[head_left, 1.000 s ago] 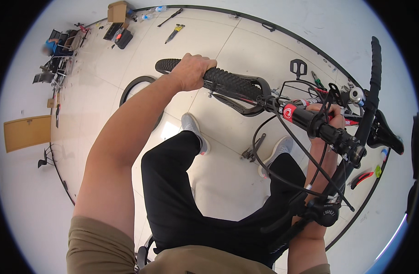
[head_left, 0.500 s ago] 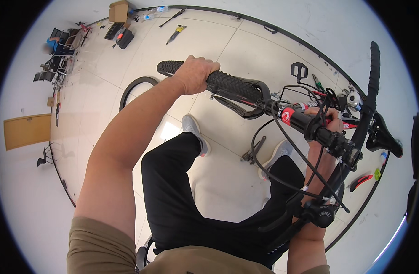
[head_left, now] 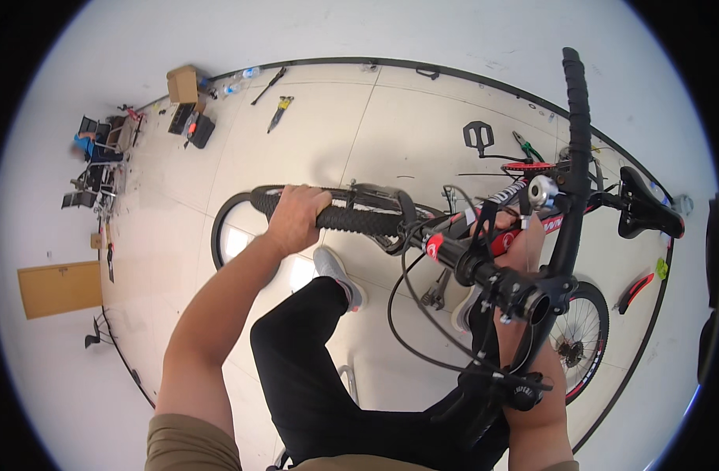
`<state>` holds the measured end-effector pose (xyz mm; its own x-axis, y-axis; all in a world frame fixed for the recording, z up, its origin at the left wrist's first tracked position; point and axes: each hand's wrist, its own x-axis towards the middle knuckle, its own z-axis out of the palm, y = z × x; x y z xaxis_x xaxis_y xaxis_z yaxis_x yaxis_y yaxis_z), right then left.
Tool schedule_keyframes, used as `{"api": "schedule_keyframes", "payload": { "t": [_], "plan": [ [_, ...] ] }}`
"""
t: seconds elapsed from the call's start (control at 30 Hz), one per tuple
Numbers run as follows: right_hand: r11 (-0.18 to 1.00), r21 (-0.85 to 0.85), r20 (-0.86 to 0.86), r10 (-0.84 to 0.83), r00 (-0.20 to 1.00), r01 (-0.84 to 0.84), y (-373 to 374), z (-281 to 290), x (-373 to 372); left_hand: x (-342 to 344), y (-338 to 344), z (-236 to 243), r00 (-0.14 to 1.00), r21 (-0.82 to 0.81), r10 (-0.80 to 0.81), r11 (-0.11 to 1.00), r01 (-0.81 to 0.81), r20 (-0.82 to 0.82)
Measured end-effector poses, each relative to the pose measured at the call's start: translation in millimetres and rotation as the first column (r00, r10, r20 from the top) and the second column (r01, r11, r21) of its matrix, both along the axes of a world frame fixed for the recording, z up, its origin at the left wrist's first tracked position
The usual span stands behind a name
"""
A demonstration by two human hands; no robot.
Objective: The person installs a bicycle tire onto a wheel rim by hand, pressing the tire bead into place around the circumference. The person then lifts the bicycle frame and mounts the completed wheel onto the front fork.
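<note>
A black and red bicycle leans in front of me, its handlebar (head_left: pixel 577 141) crossing from the far right down toward my lap. My left hand (head_left: pixel 296 218) is closed over the knobbly front tyre (head_left: pixel 359 220). Behind the head tube, my right hand (head_left: pixel 502 223) grips the bicycle frame (head_left: pixel 551 224); cables and the stem partly hide its fingers. Black cables (head_left: pixel 398 334) loop out below the stem. The saddle (head_left: pixel 642 202) points off to the right, and the rear wheel (head_left: pixel 602 322) shows beside my right forearm. A pedal (head_left: pixel 478 137) sticks out on the far side.
Near my right shoe lies a wrench-like tool (head_left: pixel 435 292). Green-handled pliers (head_left: pixel 526 146), a yellow-handled tool (head_left: pixel 281 114) and a red-black piece (head_left: pixel 635 293) lie about. A loose wheel or tyre (head_left: pixel 218 235) rests left. Beyond are a cardboard box (head_left: pixel 182 83) and a seated person (head_left: pixel 85 143).
The front wheel and my left hand have come nearer to me and slightly left. The handlebar has shifted left, and the rear wheel has come into sight. Both hands keep their holds.
</note>
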<state>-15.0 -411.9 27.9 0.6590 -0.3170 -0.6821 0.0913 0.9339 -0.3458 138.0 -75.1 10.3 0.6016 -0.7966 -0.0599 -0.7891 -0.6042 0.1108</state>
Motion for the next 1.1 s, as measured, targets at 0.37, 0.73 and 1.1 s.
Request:
{"api": "schedule_keyframes", "payload": {
  "t": [0.37,0.73,1.1],
  "plan": [
    [0.999,-0.014,0.058,-0.045,0.997,0.046,4,1,5,12,-5,2,0.999,0.001,0.034,0.999,-0.034,-0.027],
    [0.994,-0.102,0.437,0.088,0.895,-0.048,-19,-31,17,53,-35,2,0.994,0.024,0.098,0.995,-0.099,0.046],
    [0.962,-0.25,0.338,0.191,0.922,-0.108,-24,-13,23,70,-39,1,0.967,0.13,0.249,0.961,-0.242,-0.042]
  ]
}}
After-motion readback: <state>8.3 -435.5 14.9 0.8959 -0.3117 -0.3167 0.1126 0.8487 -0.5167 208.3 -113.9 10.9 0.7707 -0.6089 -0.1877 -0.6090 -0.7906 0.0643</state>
